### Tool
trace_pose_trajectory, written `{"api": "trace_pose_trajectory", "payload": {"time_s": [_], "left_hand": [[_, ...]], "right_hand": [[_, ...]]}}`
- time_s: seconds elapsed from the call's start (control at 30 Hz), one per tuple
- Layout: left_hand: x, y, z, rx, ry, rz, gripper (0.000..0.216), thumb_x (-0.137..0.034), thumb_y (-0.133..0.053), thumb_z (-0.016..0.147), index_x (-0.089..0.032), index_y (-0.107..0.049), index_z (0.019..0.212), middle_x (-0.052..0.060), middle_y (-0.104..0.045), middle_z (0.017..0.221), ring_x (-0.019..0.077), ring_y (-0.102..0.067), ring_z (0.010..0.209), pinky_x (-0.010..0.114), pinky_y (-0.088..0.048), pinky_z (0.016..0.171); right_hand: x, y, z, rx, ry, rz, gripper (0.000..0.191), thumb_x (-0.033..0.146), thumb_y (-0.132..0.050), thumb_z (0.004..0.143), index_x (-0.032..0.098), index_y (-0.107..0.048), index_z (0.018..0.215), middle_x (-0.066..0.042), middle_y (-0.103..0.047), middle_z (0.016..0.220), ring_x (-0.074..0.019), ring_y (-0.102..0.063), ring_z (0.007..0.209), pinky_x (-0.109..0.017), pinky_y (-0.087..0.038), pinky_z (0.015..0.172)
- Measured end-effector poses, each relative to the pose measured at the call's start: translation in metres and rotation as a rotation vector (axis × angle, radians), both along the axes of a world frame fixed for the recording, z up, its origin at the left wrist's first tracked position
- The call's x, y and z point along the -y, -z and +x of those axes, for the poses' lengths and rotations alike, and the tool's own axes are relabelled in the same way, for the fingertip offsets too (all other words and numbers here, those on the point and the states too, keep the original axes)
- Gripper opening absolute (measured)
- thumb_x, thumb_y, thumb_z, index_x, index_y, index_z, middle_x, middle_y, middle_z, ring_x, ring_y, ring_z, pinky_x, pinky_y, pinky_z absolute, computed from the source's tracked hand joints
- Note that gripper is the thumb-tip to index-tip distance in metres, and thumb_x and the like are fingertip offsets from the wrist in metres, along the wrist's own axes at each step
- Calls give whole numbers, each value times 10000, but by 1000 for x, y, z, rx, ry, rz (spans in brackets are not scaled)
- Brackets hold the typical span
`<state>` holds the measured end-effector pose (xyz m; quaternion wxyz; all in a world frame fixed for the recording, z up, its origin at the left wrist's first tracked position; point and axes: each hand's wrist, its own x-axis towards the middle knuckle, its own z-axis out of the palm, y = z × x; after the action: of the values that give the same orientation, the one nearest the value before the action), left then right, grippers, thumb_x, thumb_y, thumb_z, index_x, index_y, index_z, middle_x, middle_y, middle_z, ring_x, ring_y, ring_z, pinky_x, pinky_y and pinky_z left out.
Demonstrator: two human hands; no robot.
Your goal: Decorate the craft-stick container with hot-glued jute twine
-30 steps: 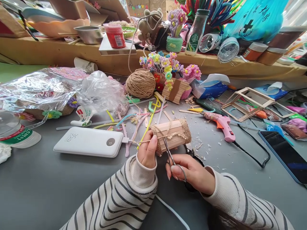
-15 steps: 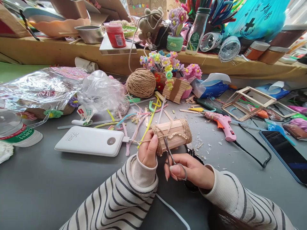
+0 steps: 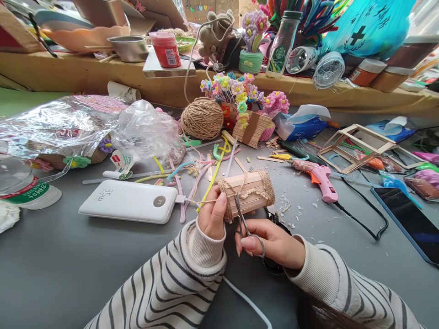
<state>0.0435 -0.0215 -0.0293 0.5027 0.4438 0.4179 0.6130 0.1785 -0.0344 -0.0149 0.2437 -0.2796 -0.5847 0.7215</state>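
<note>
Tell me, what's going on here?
A person's left hand holds a barrel of wooden sticks with twine around its ends. The right hand holds scissors, their tips at the barrel's side; whether they touch it is unclear. A white power bank lies left, a pink glue gun right.

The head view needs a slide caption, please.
Left hand holds a twine-trimmed wooden cylinder; right hand holds scissors beside it.

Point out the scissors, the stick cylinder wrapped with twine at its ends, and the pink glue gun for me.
Scissors (image 3: pixel 240 214): head view, on the metal blades.
Stick cylinder (image 3: pixel 253 184): head view, on the flat wooden sticks between the twine-wrapped ends.
Pink glue gun (image 3: pixel 321 178): head view, on the body.
</note>
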Motion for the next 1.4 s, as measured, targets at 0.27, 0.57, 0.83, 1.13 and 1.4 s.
{"api": "trace_pose_trajectory", "payload": {"time_s": [0.27,0.57,0.83,1.13,1.4], "left_hand": [[2,0,-1,-13,19,24,242,-333,-424,815,-200,-587,935,48,-630,1017,241,-540,1037,349,-387,915],[5,-4,-1,-11,39,22,243,-335,-424,816,-196,-582,937,61,-641,955,252,-547,1014,358,-406,879],[5,-4,-1,-37,23,-5,269,-364,-428,809,-193,-584,945,68,-646,949,262,-547,1014,365,-408,881],[5,-4,0,-7,40,-12,252,-344,-429,811,-194,-581,946,60,-638,993,253,-524,1063,368,-385,931],[4,-4,1,-12,18,-5,277,-361,-429,808,-187,-587,955,60,-637,1010,253,-540,1037,364,-400,912]], "right_hand": [[1,2,-2,107,16,53,407,549,-522,736,144,-487,720,14,-433,661,-82,-362,604,-224,-301,534],[3,6,-3,140,33,77,388,528,-531,742,142,-494,749,16,-413,668,-81,-358,595,-230,-304,535],[4,2,-1,92,56,92,435,574,-486,749,139,-498,723,15,-429,660,-75,-360,581,-214,-313,516],[3,3,0,38,1,181,489,570,-366,820,133,-574,748,12,-449,631,-71,-382,556,-214,-316,526],[4,5,2,-23,-24,-2,483,561,-407,807,118,-600,786,24,-450,602,-41,-315,480,-181,-258,429]]}}
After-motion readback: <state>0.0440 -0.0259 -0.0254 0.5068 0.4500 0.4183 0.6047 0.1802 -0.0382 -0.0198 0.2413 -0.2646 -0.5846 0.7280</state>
